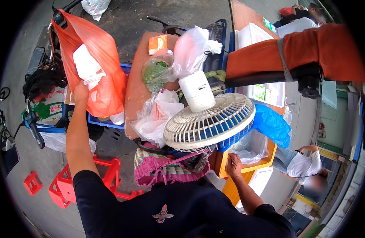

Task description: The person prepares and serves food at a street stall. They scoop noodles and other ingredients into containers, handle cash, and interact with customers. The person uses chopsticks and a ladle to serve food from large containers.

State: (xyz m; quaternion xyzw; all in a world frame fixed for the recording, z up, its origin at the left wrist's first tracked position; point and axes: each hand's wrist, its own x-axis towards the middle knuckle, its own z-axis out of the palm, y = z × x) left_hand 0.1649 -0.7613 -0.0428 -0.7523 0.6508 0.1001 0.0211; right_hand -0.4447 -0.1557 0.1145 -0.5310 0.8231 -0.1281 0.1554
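Observation:
My left hand [81, 92] grips the edge of an orange-red plastic bag [106, 89], its fingers partly hidden by the film. White containers [85, 62] sit inside the bag, which stretches up to the handlebar of a vehicle. My right hand [234, 166] is at the rim of a yellow wooden box [271, 148]; how its fingers are closed there is not clear. A clear plastic liner [250, 148] fills this box. Between my arms stands a white caged fan [209, 122], tilted downward, beside a crumpled white plastic bag [160, 111].
A brown padded seat [134, 89] holds a bag of chopped greens [155, 74] and an orange packet [157, 44]. A woven pink basket [170, 166] is close to my body. Red plastic stools [111, 175] stand at left. An orange-wrapped beam [259, 56] juts in from the right; people are beyond.

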